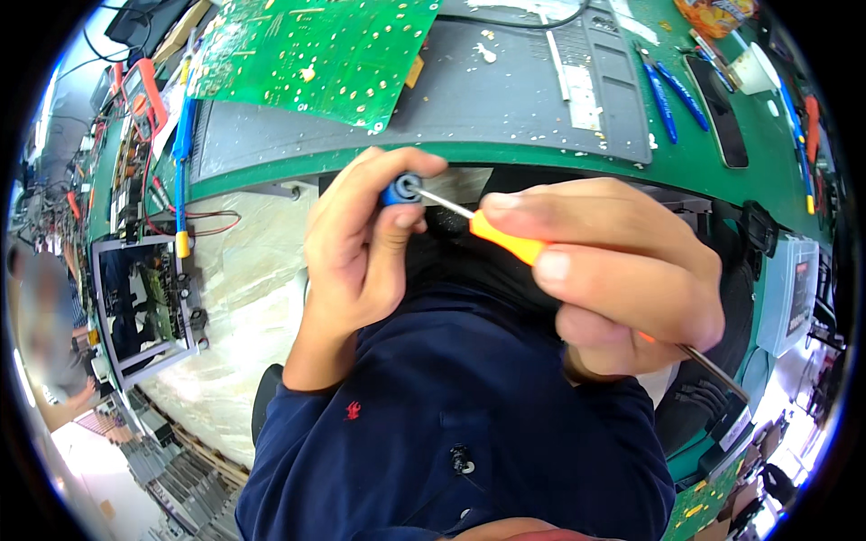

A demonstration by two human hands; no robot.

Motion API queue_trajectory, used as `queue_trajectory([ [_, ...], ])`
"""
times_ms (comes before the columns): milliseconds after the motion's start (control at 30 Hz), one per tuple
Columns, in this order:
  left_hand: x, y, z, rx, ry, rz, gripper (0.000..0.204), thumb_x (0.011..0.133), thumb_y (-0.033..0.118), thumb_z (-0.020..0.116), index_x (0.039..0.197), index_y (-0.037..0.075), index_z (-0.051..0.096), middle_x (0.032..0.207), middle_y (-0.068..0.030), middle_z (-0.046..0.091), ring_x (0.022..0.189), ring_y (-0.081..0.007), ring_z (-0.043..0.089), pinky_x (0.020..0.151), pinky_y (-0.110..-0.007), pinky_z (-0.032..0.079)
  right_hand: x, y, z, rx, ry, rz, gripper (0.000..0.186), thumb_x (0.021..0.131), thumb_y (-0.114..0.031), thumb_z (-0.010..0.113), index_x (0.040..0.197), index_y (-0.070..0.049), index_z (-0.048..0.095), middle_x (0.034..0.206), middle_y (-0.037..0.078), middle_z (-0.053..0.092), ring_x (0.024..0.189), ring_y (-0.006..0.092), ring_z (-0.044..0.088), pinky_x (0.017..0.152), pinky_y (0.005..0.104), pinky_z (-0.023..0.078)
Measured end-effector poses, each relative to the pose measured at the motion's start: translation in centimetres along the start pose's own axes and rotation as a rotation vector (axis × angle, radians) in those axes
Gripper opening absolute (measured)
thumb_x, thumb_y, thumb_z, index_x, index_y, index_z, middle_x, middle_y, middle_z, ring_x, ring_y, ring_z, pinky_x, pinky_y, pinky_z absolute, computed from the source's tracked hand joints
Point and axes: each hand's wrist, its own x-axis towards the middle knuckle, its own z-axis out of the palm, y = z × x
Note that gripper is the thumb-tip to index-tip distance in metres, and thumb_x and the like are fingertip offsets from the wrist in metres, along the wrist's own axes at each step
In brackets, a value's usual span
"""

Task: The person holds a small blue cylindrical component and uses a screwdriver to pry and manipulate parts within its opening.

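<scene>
At centre frame, the left hand (356, 257) pinches one small blue cylindrical part (401, 191), while the right hand (613, 279) grips one orange-handled screwdriver (505, 239), its tip touching that part. One green circuit board (311, 54) lies at eleven o'clock; two blue-handled tools (672, 95) lie at one o'clock.

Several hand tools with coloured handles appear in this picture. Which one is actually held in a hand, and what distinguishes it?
The orange-handled screwdriver, gripped by the right hand, with its tip at the small blue part in the left hand. The blue-handled tools lie untouched on the bench.

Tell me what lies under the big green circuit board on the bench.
The green circuit board rests on a grey work mat, which lies on the green bench. Whatever lies beneath the board's middle is covered.
</scene>
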Motion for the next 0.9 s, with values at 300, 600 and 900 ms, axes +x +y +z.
queue_trajectory([
  [300, -0.1, 0.6, -0.1, 0.037, -0.11, -0.065, 0.018, 0.083, 0.001, 0.054, 0.1, -0.006, 0.057, 0.084, -0.0141, 0.06, 0.063, -0.0231, 0.051, 0.058, -0.029, 0.04, 0.1, -0.4, -0.8, 0.043, -0.001, 0.166, 0.026, 0.092, -0.022, 0.056, 0.089, 0.004, 0.06, 0.088, 0.027, 0.066, 0.074, 0.0303, 0.068, 0.062, 0.0338, 0.056],
  [600, 0.9, 0.2, -0.5, 0.039, -0.355, 0.078, 0.023, 0.078, -0.002, 0.059, 0.101, -0.005, 0.058, 0.086, -0.0133, 0.061, 0.067, -0.0254, 0.053, 0.061, -0.033, 0.043, -0.8, -0.4, -1.9, 0.204, 0.071, 0.276, 0.026, 0.09, -0.022, 0.057, 0.087, 0.003, 0.062, 0.085, 0.026, 0.066, 0.074, 0.0313, 0.068, 0.064, 0.0337, 0.056],
  [900, 0.2, 0.2, 0.8, -0.148, -0.07, -0.161, 0.021, 0.087, 0.008, 0.055, 0.104, -0.005, 0.059, 0.081, -0.012, 0.059, 0.062, -0.0192, 0.05, 0.058, -0.026, 0.04, -0.3, 0.0, -2.0, 0.111, -0.001, 0.102, 0.029, 0.094, -0.024, 0.052, 0.092, 0.004, 0.06, 0.093, 0.032, 0.063, 0.078, 0.0357, 0.068, 0.069, 0.0371, 0.057],
])
